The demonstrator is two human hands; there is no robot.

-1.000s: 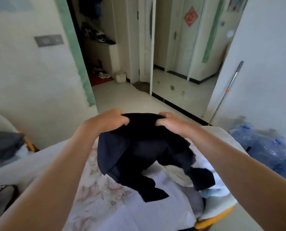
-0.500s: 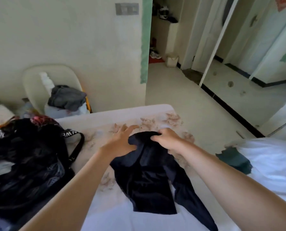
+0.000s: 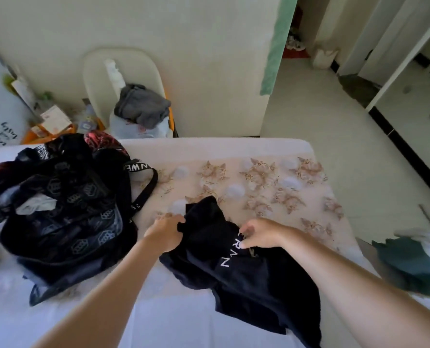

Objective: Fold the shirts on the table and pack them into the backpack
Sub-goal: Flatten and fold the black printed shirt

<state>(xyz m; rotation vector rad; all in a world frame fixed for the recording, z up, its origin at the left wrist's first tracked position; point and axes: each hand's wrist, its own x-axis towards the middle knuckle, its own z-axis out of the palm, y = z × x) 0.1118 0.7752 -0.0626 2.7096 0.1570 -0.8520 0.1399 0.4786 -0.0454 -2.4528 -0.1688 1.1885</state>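
So the black shirt (image 3: pixel 246 280) is lying on the table (image 3: pixel 259 151), kinda rumpled, not flat at all. Its long axis runs on a diagonal: one end points toward the far left, up onto the flowery part of the cloth, and the other end trails off toward the near right edge of the view. White letters run along that same diagonal, roughly mid-shirt.

The left hand (image 3: pixel 165 233) is at the shirt's left edge, fingers curled around a bunch of the fabric. The right hand (image 3: pixel 261 234) is on top of the shirt right by the letters, fingers bent and nipping a bit of cloth against the thumb. Both hands sit toward the far end of the shirt.

The backpack (image 3: pixel 58 222) is just left of the shirt, black, slumped open with something pale showing inside. One strap loops out toward the shirt but doesn't touch it.

Off to the right there's a dark green garment (image 3: pixel 409 264), well apart from the shirt. Behind the table, a chair (image 3: pixel 123 61) with grey clothes (image 3: pixel 143 106) piled on it.
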